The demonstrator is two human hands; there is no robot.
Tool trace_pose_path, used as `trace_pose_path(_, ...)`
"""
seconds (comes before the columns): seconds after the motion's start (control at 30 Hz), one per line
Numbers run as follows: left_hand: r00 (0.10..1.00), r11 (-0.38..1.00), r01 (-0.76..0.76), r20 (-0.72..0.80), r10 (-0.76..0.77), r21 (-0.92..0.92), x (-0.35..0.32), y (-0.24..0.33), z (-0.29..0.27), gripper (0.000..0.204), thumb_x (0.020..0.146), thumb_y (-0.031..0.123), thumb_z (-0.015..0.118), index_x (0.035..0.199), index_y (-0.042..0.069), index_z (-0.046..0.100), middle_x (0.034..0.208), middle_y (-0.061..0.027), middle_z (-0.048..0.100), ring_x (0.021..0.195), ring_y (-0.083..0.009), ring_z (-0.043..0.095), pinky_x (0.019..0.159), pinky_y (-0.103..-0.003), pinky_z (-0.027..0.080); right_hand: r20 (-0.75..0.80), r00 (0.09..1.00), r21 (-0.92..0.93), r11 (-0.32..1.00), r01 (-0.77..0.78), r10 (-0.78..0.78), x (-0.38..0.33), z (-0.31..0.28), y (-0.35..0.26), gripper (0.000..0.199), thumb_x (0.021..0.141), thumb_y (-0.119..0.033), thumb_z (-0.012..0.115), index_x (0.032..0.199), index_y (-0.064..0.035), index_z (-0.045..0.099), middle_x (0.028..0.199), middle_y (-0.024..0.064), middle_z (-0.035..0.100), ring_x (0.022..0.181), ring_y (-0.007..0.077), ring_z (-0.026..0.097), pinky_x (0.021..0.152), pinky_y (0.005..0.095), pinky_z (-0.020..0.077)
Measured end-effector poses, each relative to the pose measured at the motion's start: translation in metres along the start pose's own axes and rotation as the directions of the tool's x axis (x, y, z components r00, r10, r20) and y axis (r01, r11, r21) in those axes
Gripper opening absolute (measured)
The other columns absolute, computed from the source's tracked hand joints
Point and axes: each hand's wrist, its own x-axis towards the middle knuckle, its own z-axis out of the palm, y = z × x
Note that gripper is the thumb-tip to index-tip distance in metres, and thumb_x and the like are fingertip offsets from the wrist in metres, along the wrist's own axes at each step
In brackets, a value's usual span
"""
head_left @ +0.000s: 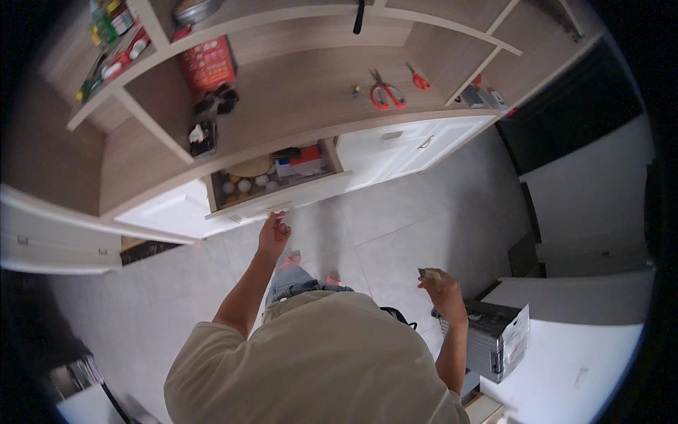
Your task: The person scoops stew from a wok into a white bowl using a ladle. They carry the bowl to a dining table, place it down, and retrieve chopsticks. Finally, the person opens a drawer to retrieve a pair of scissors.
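Observation:
My left hand [275, 233] reaches to the front of a pulled-out drawer [311, 187], its fingers curled at the drawer handle [279, 209]. Inside the drawer lie several white balls [244, 185], a round tan board [248, 167], a red-and-white box [307, 161] and a dark object [287, 152]. Off to the right, my right hand [445, 295] is closed around a small flat thing, pale with a dark end [428, 275]. Its kind is too small to make out.
Above the drawer, a shelf holds large red-handled scissors [385, 92], a smaller red-handled pair [419, 79], a tiny figure [356, 91] and a red package [208, 63]. A grey ribbed case [477, 346] stands beside my right forearm. White cabinet doors [424, 141] adjoin the drawer.

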Motion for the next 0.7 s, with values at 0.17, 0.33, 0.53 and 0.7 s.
trace_pose_path(0.17, 1.0, 0.995, -0.001, -0.014, 0.002, 0.095, -0.06, -0.032, -0.006, 0.021, 0.089, 0.028, 0.047, 0.087, 0.009, 0.055, 0.089, -0.0005, 0.058, 0.056, -0.0098, 0.044, 0.058, -0.027, 0.041, 0.057, 0.998, 0.29, 0.957, -0.012, -0.004, 0.032, -0.012, 0.006, 0.019, 0.086, -0.007, 0.047, 0.101, 0.0038, 0.051, 0.082, 0.0103, 0.062, 0.075, 0.0151, 0.06, 0.066, 0.027, 0.0483)
trace_pose_path(0.33, 0.989, 0.989, 0.004, -0.144, 0.017, 0.145, -0.102, -0.054, 0.004, 0.021, 0.092, 0.025, 0.041, 0.088, 0.005, 0.05, 0.078, -0.001, 0.053, 0.052, -0.0088, 0.038, 0.054, -0.027, 0.038, 0.23, 0.94, 0.14, 0.965, 0.223, -0.251, 0.103, 0.012, 0.001, 0.019, 0.085, -0.008, 0.049, 0.1, 0.0026, 0.052, 0.086, 0.0135, 0.06, 0.076, 0.0191, 0.06, 0.067, 0.0276, 0.0471)
trace_pose_path(0.53, 0.993, 0.993, 0.045, -0.114, -0.032, 0.114, -0.126, -0.064, -0.002, 0.023, 0.088, 0.029, 0.049, 0.091, 0.006, 0.053, 0.071, -0.0008, 0.055, 0.047, -0.0066, 0.031, 0.048, -0.024, 0.03, 0.349, 0.918, 0.258, 0.961, 0.102, -0.191, 0.161, 0.077, -0.03, 0.021, 0.087, -0.008, 0.045, 0.104, 0.0038, 0.047, 0.089, 0.0095, 0.058, 0.08, 0.0136, 0.058, 0.072, 0.0244, 0.0457)
trace_pose_path(0.7, 0.908, 0.835, 0.298, -0.406, -0.099, 0.463, -0.142, -0.046, 0.022, 0.02, 0.089, 0.022, 0.048, 0.093, 0.003, 0.054, 0.074, -0.0043, 0.057, 0.053, -0.0098, 0.046, 0.054, -0.026, 0.042, 0.471, 0.882, 0.508, 0.817, -0.272, 0.0, 0.196, 0.13, -0.008, 0.029, 0.087, -0.012, 0.046, 0.112, 0.0011, 0.043, 0.091, 0.0144, 0.057, 0.079, 0.0181, 0.06, 0.063, 0.0304, 0.0508)
